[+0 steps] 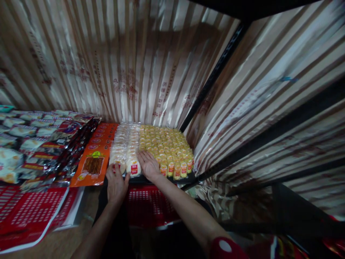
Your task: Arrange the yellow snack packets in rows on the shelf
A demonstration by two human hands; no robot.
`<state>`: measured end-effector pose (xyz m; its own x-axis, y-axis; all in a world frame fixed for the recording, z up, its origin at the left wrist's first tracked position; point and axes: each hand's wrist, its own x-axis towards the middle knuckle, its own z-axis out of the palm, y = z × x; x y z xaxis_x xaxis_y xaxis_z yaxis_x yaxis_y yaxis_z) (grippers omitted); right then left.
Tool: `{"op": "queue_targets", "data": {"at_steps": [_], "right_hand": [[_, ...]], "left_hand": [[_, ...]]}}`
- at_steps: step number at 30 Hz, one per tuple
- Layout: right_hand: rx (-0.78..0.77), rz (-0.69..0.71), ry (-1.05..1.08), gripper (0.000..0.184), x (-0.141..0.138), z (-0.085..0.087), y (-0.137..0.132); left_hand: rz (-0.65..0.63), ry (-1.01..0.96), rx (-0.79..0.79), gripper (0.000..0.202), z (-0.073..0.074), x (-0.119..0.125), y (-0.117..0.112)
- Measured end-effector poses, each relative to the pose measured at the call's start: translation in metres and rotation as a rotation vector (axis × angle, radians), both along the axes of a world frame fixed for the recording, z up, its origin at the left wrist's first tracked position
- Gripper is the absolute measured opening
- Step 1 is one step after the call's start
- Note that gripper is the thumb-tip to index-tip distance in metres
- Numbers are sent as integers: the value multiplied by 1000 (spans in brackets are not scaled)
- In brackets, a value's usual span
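Note:
Two rows of small white clear-wrapped snack packs (134, 167) with red labels run from the shelf's front edge to the back. My left hand (116, 184) rests at the front of the left white row, fingers and thumb apart, touching the wrapped packs. Against the right side of the other white row lies my right hand (148, 165), its fingers stretched out and close together. Right of it stands a block of small yellow-wrapped snack packs (167, 144), its front ones with red labels. The packs under my fingers are partly hidden.
An orange snack bag (94, 158) lies left of the white rows, beside piled dark and white bags (51, 144). Red baskets (29, 212) (151, 205) sit below the shelf. Dark metal posts (215, 72) and printed, striped sheeting (145, 61) enclose the back and right.

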<state>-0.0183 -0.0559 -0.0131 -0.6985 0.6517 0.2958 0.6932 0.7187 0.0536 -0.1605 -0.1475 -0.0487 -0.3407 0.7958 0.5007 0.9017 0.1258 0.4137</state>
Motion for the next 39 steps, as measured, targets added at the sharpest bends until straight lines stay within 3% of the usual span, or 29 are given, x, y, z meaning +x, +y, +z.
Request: {"op": "queue_targets", "data": {"at_steps": [6,12,16,22,26,30,33,39], "right_hand": [[-16,6,-2,44,4,-1,1],[2,52,73,44,-14,11,11],[-35,-22,19,50,-24,14,26],[-90,-95,-68,54,-19,14,36],[-115,-38,-50,50,-17,21,32],[-89,53,157,45,-8,29,11],[-98,2,402,37,10,25,-20],[-88,-177,698,29,60,-17,-88]], "left_hand": [[5,11,-2,60,0,0,1],[11,-14,32,59,-1,1,2],[-8,-46,76,59,-2,1,3],[8,-2,45,59,-3,0,3],[9,7,25,59,-2,0,2],[-10,-27,53,60,-1,0,1],[-42,-62,63,58,1,0,-1],[-22,-85,9,46,7,-1,-6]]}}
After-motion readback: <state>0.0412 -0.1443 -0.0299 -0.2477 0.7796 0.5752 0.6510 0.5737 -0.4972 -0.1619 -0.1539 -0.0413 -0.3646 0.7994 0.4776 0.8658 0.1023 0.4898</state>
